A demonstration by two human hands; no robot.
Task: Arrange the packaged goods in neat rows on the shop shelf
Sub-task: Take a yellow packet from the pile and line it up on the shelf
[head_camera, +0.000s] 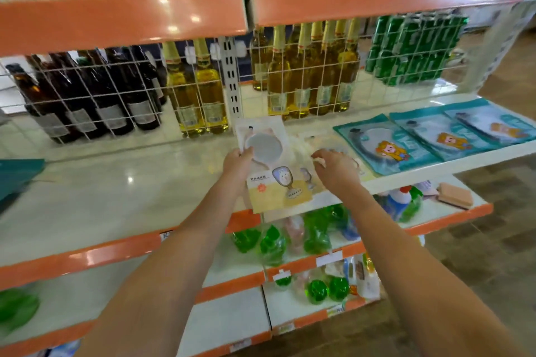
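A flat white packet with a round mirror [268, 159] is lifted slightly over the white shelf [121, 191]; my left hand [236, 164] pinches its left edge. My right hand [336, 166] rests with curled fingers on a second, paler packet [322, 142] lying flat on the shelf beside it; whether it grips that packet I cannot tell. To the right, three teal packets [385, 145] with a cartoon figure lie overlapping in a row along the shelf.
A wire grid [87, 90] backs the shelf, with dark bottles [84, 95], yellow bottles [307, 78] and green packs [414, 49] behind it. Lower shelves hold green pouches [272, 243] and a sponge [455, 195]. A teal box [17, 177] sits far left.
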